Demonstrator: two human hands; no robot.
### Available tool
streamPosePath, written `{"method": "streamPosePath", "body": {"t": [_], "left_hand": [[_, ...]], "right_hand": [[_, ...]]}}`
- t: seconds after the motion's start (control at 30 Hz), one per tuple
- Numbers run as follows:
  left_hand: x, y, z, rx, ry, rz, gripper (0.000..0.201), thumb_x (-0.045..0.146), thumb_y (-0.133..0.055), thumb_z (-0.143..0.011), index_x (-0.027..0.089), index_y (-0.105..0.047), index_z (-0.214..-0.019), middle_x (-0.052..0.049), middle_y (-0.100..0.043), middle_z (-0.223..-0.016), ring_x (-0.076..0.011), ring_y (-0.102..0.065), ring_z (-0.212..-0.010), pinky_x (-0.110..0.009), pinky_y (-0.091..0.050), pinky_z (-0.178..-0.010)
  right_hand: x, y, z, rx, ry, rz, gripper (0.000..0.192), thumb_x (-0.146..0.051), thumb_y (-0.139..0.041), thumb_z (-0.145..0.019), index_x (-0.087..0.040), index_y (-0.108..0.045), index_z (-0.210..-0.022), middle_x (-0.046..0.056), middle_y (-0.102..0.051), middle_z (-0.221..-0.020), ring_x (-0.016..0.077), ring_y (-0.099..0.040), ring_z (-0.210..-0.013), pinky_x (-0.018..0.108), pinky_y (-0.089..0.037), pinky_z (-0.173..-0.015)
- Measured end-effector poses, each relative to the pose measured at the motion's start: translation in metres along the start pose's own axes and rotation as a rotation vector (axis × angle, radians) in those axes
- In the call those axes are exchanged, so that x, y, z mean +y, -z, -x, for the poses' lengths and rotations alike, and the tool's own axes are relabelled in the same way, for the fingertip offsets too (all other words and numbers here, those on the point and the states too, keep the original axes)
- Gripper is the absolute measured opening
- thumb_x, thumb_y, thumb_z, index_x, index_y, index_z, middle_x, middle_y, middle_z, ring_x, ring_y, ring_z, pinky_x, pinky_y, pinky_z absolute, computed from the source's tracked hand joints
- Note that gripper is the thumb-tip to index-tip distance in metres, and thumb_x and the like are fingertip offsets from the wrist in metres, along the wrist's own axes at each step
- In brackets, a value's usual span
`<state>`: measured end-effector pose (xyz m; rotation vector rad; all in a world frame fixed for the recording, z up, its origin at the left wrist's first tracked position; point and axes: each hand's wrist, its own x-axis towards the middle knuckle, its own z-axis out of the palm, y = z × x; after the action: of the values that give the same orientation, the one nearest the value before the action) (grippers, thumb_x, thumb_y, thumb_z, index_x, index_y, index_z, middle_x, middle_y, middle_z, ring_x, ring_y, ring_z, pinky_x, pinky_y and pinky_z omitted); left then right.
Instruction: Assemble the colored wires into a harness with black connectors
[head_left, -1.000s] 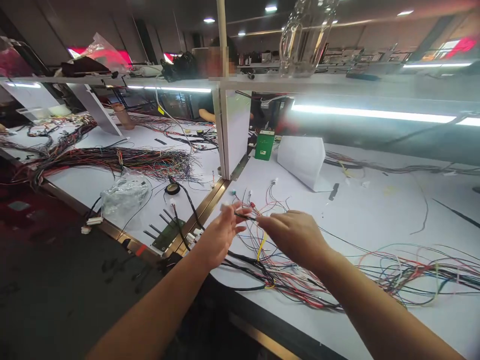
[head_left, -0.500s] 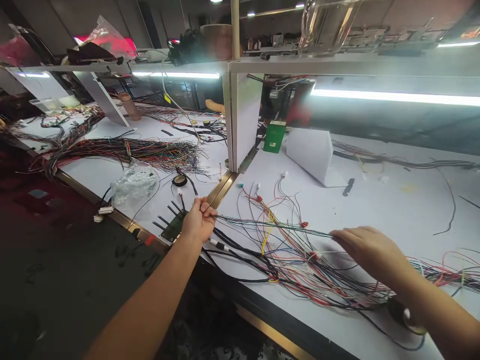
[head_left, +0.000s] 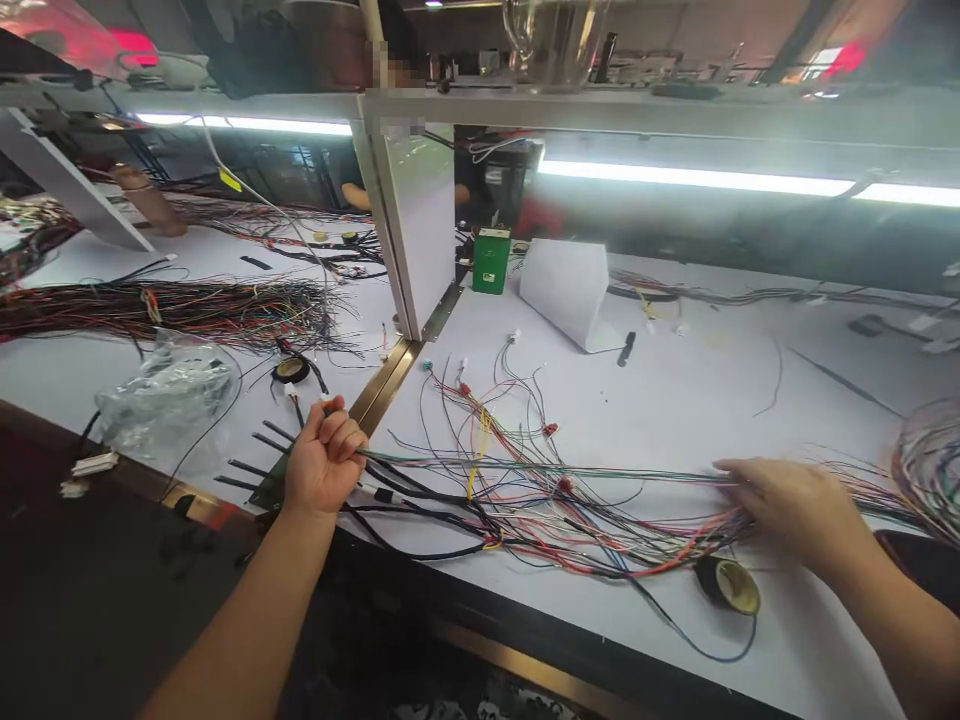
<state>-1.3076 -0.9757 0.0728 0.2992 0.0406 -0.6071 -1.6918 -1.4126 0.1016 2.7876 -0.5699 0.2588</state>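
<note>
My left hand (head_left: 326,455) is closed in a fist around one end of a thin bundle of wires (head_left: 540,467), green and dark strands among them. The bundle stretches nearly straight across the table to my right hand (head_left: 795,505). There the fingers are bent down over the strands, their tips partly hidden and slightly blurred. Below the bundle lies a loose wiring harness (head_left: 637,560) with red, black and blue wires and several small connectors. A green board with black prongs (head_left: 266,480) sits just left of my left hand.
A roll of tape (head_left: 731,585) lies near the front edge, another roll (head_left: 291,368) at left. A clear plastic bag (head_left: 169,390) and a thick wire bundle (head_left: 225,310) are on the left. Behind stand a white divider (head_left: 420,220), a green box (head_left: 491,262) and a folded white sheet (head_left: 566,290).
My right hand has moved right along the wires, widening the span between my hands. The view has turned right, bringing a coil of wires into sight at the right edge.
</note>
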Motion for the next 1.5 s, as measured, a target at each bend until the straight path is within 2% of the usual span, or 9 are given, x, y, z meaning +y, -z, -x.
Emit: {"method": "streamPosePath", "body": {"t": [0.2, 0.37, 0.5, 0.7, 0.97, 1.13, 1.23, 1.33, 1.5], "left_hand": [[0.001, 0.015, 0.002, 0.069, 0.057, -0.005, 0.025, 0.024, -0.034, -0.099, 0.013, -0.055, -0.093, 0.008, -0.043, -0.053, -0.0055, -0.045, -0.045, -0.021, -0.05, -0.057], [-0.002, 0.009, 0.002, 0.23, -0.044, -0.042, 0.023, 0.024, -0.036, -0.098, 0.015, -0.055, -0.088, 0.004, -0.06, -0.07, -0.0121, -0.063, -0.069, -0.064, -0.04, -0.095], [-0.009, 0.0, 0.007, 0.419, -0.133, -0.112, 0.023, 0.03, -0.04, -0.096, 0.017, -0.054, -0.083, 0.0, -0.065, -0.085, -0.0178, -0.066, -0.087, -0.073, -0.028, -0.098], [-0.022, 0.005, 0.019, 0.425, -0.146, -0.182, 0.029, 0.034, -0.036, -0.098, 0.019, -0.055, -0.084, -0.002, -0.065, -0.097, -0.0196, -0.064, -0.102, -0.066, -0.034, -0.099], [-0.022, 0.003, 0.036, 0.285, 0.106, -0.329, 0.02, 0.024, -0.045, -0.095, 0.014, -0.061, -0.093, -0.016, -0.061, -0.121, -0.0237, -0.058, -0.115, -0.04, -0.052, -0.092], [-0.027, -0.001, 0.05, 0.206, 0.175, -0.852, 0.015, 0.022, -0.06, -0.087, 0.014, -0.069, -0.096, -0.016, -0.064, -0.117, -0.0254, -0.061, -0.11, -0.037, -0.051, -0.093], [-0.035, -0.001, 0.057, -0.045, 0.063, -1.396, 0.016, 0.03, -0.068, -0.081, 0.02, -0.074, -0.09, -0.01, -0.069, -0.107, -0.0251, -0.06, -0.107, -0.034, -0.046, -0.097], [-0.041, -0.006, 0.057, -0.209, -0.15, -1.677, 0.022, 0.033, -0.066, -0.08, 0.024, -0.073, -0.099, -0.007, -0.069, -0.105, -0.026, -0.06, -0.103, -0.036, -0.043, -0.097], [-0.034, -0.011, 0.028, -0.112, -0.596, -2.29, 0.042, 0.03, -0.06, -0.084, 0.024, -0.057, -0.126, -0.01, -0.059, -0.125, -0.0312, -0.045, -0.123, -0.053, -0.022, -0.11]], "right_hand": [[-0.079, 0.039, 0.006, 0.058, 0.094, -0.243, 0.049, -0.039, -0.053, -0.087, -0.029, -0.047, -0.135, 0.012, -0.053, -0.134, 0.0326, -0.051, -0.12, 0.054, -0.041, -0.095], [-0.169, 0.048, 0.031, -0.006, 0.412, -0.292, 0.05, -0.039, -0.057, -0.088, -0.042, -0.044, -0.136, 0.003, -0.038, -0.149, 0.0318, -0.042, -0.132, 0.062, -0.031, -0.106], [-0.146, 0.013, 0.032, -0.032, 0.356, -0.301, 0.041, -0.033, -0.049, -0.093, -0.04, -0.049, -0.133, 0.004, -0.04, -0.148, 0.0308, -0.04, -0.133, 0.063, -0.034, -0.104], [-0.096, -0.003, 0.006, -0.032, 0.352, -0.446, 0.028, -0.031, -0.05, -0.092, -0.032, -0.06, -0.118, 0.006, -0.052, -0.138, 0.0252, -0.049, -0.126, 0.054, -0.038, -0.105], [-0.168, 0.049, -0.027, 0.061, 0.305, -0.584, 0.014, -0.029, -0.052, -0.091, -0.025, -0.06, -0.102, 0.007, -0.066, -0.106, 0.0221, -0.062, -0.099, 0.038, -0.05, -0.085], [-0.227, 0.043, -0.039, -0.011, 0.434, -0.482, 0.019, -0.024, -0.046, -0.093, -0.023, -0.064, -0.094, 0.006, -0.066, -0.088, 0.0182, -0.062, -0.078, 0.034, -0.05, -0.076], [-0.24, 0.034, -0.037, -0.03, 0.379, -0.451, 0.022, -0.021, -0.043, -0.094, -0.022, -0.066, -0.093, 0.006, -0.064, -0.087, 0.0181, -0.06, -0.077, 0.033, -0.049, -0.073], [-0.239, 0.03, -0.037, 0.017, 0.365, -0.475, 0.022, -0.019, -0.043, -0.093, -0.021, -0.065, -0.096, 0.007, -0.064, -0.09, 0.0184, -0.06, -0.078, 0.033, -0.049, -0.072], [-0.216, 0.028, -0.06, 0.206, 0.299, -0.44, 0.03, -0.023, -0.052, -0.089, -0.021, -0.059, -0.118, 0.011, -0.061, -0.114, 0.0262, -0.057, -0.101, 0.044, -0.048, -0.086]]}}
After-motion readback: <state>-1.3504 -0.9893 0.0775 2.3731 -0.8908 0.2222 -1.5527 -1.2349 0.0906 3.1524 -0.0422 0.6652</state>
